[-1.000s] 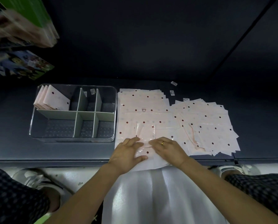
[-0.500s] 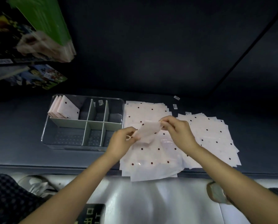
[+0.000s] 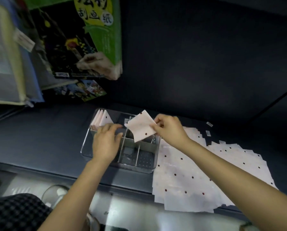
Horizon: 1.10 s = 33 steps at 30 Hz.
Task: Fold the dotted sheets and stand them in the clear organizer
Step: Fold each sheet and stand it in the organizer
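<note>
dark worktop (image 3: 39,139): my right hand (image 3: 170,130) pinches the folded dotted sheet (image 3: 142,126) above the clear organizer (image 3: 119,165); left hand (image 3: 106,144), fingers loosely curled, rests on its dividers. released loosely, the sheet may spring open.

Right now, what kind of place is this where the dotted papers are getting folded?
Probably a shop or stockroom shelf for stationery and craft goods. A dark shelf ledge holds a clear organizer and a spread of dotted sheets, and packaged craft paper with printed covers hangs above on the left.
</note>
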Tool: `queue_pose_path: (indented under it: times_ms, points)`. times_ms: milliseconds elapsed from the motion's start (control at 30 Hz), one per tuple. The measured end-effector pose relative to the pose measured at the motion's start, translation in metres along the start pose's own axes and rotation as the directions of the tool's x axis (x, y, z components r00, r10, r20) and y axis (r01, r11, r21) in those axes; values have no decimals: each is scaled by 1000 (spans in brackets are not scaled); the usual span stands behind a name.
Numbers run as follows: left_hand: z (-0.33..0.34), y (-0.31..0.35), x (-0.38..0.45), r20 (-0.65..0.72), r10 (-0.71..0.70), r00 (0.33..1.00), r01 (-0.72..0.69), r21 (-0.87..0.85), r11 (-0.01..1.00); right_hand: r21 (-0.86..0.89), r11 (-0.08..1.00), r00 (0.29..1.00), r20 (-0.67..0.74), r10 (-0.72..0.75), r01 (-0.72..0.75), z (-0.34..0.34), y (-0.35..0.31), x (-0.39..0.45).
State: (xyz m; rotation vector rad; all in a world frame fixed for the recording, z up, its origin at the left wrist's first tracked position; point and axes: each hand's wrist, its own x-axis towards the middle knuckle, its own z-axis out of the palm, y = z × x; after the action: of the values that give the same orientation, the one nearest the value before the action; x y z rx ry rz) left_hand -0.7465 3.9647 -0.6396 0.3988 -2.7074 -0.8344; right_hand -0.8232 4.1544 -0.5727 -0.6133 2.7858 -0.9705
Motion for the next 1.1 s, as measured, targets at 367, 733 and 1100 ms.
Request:
queue_pose_path:
  times_ms: [367, 733, 1100]
  points:
    - [1, -48, 10, -39, -224, 974, 226, 47, 973, -246, 963, 991, 52, 127, -110, 98, -62, 78]
    - [-1, -54, 7, -160, -158, 975, 136, -140, 981, 96, 953, 937, 232, 260, -288, 153, -81, 100]
    - [1, -51, 9, -80, -162, 984, 165, 29, 986, 308, 949, 985, 172, 19, -72, 88, -30, 28]
